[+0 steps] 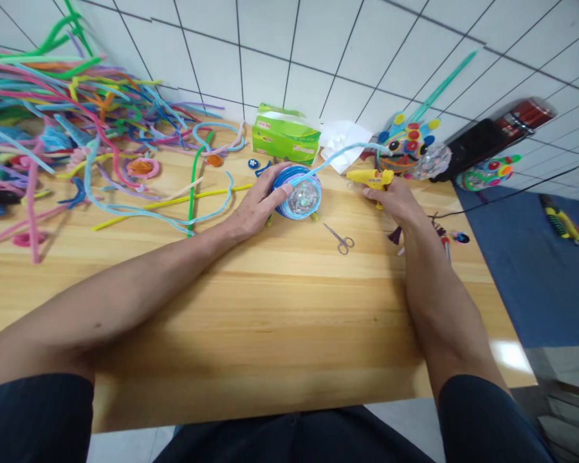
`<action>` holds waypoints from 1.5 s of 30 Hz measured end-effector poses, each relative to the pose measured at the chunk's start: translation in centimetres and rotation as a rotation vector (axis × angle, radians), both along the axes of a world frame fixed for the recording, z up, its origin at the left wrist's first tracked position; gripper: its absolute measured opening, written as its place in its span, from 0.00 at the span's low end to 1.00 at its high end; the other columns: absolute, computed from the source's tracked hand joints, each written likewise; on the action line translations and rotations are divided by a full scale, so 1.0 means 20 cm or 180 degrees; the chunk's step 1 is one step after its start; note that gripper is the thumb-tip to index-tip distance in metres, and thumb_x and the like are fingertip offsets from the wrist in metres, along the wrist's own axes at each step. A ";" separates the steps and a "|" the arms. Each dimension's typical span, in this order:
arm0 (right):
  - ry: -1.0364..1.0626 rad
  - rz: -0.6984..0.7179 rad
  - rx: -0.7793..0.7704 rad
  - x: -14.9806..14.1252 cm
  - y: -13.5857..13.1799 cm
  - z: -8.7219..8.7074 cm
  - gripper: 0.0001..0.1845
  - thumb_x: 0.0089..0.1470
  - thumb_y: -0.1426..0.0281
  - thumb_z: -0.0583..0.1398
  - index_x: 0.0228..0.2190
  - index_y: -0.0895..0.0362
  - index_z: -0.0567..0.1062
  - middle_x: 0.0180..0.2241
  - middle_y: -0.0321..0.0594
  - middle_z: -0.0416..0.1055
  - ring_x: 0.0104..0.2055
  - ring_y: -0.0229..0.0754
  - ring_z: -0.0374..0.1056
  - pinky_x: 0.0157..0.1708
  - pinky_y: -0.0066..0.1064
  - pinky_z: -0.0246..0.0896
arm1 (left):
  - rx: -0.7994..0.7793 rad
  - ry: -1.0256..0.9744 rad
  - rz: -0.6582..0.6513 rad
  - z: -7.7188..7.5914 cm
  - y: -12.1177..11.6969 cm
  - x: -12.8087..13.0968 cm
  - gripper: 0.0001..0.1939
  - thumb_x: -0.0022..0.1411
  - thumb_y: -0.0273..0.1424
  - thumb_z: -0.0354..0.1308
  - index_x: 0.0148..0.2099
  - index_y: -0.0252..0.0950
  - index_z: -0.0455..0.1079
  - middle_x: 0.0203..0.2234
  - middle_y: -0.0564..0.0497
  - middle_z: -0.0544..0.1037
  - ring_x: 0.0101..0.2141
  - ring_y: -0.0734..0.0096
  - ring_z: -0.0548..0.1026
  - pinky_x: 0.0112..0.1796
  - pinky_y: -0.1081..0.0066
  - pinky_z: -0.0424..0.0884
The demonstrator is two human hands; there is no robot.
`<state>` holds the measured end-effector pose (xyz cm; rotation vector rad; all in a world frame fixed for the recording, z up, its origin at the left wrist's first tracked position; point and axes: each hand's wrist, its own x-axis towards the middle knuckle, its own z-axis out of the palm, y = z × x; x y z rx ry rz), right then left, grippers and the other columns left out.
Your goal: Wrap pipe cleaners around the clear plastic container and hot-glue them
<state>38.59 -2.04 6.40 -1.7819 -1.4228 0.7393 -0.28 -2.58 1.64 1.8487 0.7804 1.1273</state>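
Observation:
My left hand [264, 200] is wrapped round a blue pipe-cleaner-wound round craft [305, 196] with a clear, shiny middle. A light blue pipe cleaner [348, 149] rises from the craft and arches to the right. On the right, my right hand [396, 198] grips a yellow glue gun [370, 177], its nozzle pointing left toward the craft but apart from it. Small scissors [340, 240] lie on the table between the hands, nearer to me. A green tissue pack [286, 135] stands just behind the craft.
Many coloured pipe cleaners [96, 96] are heaped at the left. Decorated crafts [408, 145] and a dark red bottle [523, 119] stand at the back right. A black cable [516, 196] crosses the table's right edge. Pliers [562, 218] lie beyond it on a blue surface.

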 end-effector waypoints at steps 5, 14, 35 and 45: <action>-0.0231 -0.0105 0.0042 0.08 0.03 -0.01 0.11 0.53 0.72 0.77 0.39 0.53 0.86 0.40 0.39 0.89 0.41 0.46 0.78 0.50 0.42 0.78 | -0.0009 0.0022 0.0051 -0.01 0.01 0.00 0.38 0.81 0.66 0.59 0.78 0.48 0.71 0.79 0.44 0.77 0.79 0.41 0.73 0.83 0.40 0.67; -0.0324 0.0154 -0.0149 0.21 0.08 0.04 0.12 0.51 0.79 0.77 0.36 0.55 0.86 0.34 0.37 0.88 0.36 0.38 0.74 0.43 0.36 0.70 | -0.0058 0.0078 0.0118 -0.01 -0.01 -0.01 0.40 0.81 0.66 0.58 0.79 0.45 0.69 0.79 0.42 0.76 0.79 0.41 0.73 0.83 0.43 0.67; -0.1901 0.1403 0.2046 -0.77 -0.26 0.26 0.09 0.80 0.61 0.63 0.52 0.46 0.85 0.58 0.45 0.88 0.64 0.60 0.80 0.69 0.58 0.75 | -0.0052 -0.0049 0.0052 -0.01 -0.02 0.01 0.38 0.83 0.59 0.60 0.79 0.38 0.69 0.77 0.37 0.77 0.77 0.44 0.74 0.82 0.46 0.68; -0.1751 0.1062 0.1698 -0.75 -0.21 0.22 0.07 0.72 0.62 0.69 0.40 0.48 0.81 0.43 0.41 0.85 0.47 0.53 0.79 0.53 0.46 0.74 | -0.0058 -0.0073 0.0024 -0.02 -0.02 0.01 0.38 0.83 0.62 0.60 0.79 0.43 0.69 0.78 0.40 0.76 0.77 0.45 0.74 0.82 0.45 0.68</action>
